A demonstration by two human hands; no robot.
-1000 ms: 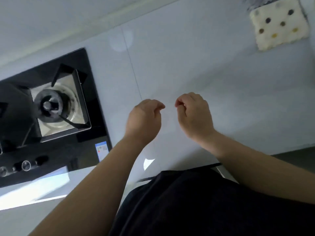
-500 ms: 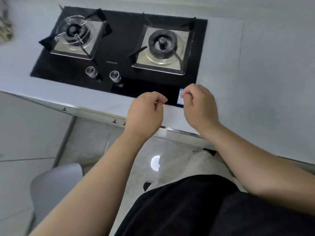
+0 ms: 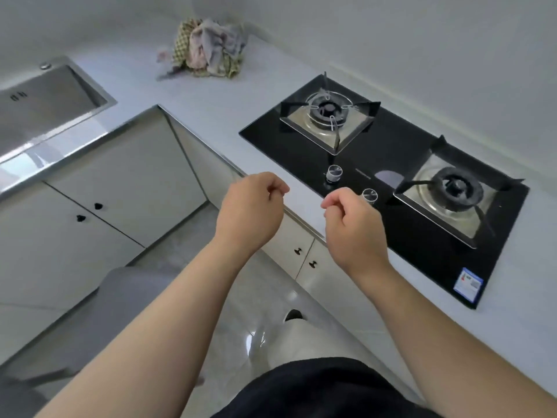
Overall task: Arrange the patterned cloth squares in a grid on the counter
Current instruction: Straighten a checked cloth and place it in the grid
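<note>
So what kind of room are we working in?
A home kitchen, most likely: a two-burner gas hob set into the counter, a steel sink around the corner, and cabinet doors underneath.

- A crumpled pile of patterned cloths lies in the far corner of the desk, near the wall.
- A steel sink is set into the desk at the left, and a black two-burner hob at the right.
- The left hand and right hand are raised by the desk's front edge, with fingers curled and holding nothing.
- A blue sticker marks the hob's near corner.
</note>
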